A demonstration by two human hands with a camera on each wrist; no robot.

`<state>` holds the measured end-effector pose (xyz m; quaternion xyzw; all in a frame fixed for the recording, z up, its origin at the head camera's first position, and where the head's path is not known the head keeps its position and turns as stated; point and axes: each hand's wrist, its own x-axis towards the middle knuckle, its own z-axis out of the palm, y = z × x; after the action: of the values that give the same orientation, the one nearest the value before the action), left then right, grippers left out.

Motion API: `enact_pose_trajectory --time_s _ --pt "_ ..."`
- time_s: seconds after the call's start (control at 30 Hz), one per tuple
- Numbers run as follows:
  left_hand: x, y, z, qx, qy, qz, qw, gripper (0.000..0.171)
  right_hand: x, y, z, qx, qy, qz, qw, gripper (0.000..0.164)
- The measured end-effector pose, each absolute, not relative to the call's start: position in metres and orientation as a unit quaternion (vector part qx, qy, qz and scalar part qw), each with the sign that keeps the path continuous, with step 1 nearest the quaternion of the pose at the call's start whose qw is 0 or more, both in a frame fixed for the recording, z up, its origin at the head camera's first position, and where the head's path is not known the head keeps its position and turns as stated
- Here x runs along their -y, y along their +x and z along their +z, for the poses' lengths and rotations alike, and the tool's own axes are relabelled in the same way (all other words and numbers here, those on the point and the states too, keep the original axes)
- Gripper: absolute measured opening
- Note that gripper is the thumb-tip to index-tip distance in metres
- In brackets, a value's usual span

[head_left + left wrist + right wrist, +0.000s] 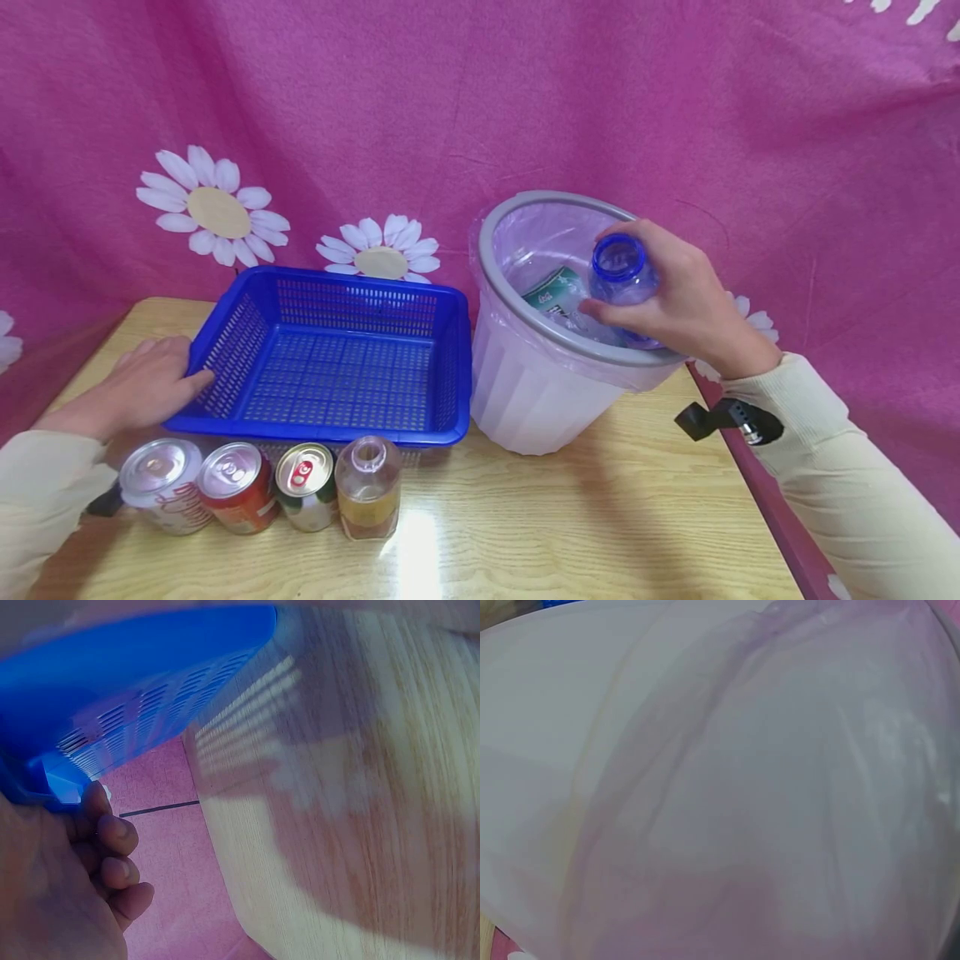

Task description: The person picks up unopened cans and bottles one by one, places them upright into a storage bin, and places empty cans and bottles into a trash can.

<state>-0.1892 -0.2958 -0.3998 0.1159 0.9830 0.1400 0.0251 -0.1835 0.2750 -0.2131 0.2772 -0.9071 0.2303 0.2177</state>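
I'm guiding the right hand [686, 292] above the right part of the bin's [532, 392] mouth, where it pinches a clear blue bottle [624, 271] between thumb and fingers, neck up and uncapped. Whether the bottle is going in or coming out I can't tell; I judge the step as passing it through the bin's mouth. To do that well I'd keep it upright, press just enough to hold the thin wall, and steer it straight over the bin's centre, so neither knuckles nor bottle drag on the liner [780, 772] folded over the bin's rim. A green-labelled item [557, 290] lies inside the bin, left of the bottle, so I'd avoid knocking it.

As for pose, the right forearm slants in from the bin's near right, the wrist just beyond its rim, with the thumb on the near side of the bottle and the fingers reaching round the far side. The right wrist view shows only bin wall and liner, so finger contact is partly hidden from me. Well left of the bin, the left hand [153, 383] holds the far edge of the blue basket [322, 429], thumb over its rim, fingers curled outside; that grip looks steady enough to leave alone.
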Motion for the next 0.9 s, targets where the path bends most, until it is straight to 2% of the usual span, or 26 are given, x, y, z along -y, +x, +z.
enact_pose_trajectory --time_s 0.27,0.73,0.9 --pt "0.295 -0.19 -0.4 -0.983 0.118 0.136 0.029 0.04 -0.27 -0.186 -0.211 0.919 0.27 0.203 0.205 0.06" --pt "0.295 -0.191 -0.4 -0.982 0.118 0.145 0.031 0.04 -0.263 -0.192 -0.213 0.912 0.307 0.198 0.185 0.07" --pt "0.297 -0.19 -0.4 -0.982 0.115 0.144 0.033 0.044 -0.261 -0.19 -0.214 0.898 0.335 0.21 0.194 0.066"
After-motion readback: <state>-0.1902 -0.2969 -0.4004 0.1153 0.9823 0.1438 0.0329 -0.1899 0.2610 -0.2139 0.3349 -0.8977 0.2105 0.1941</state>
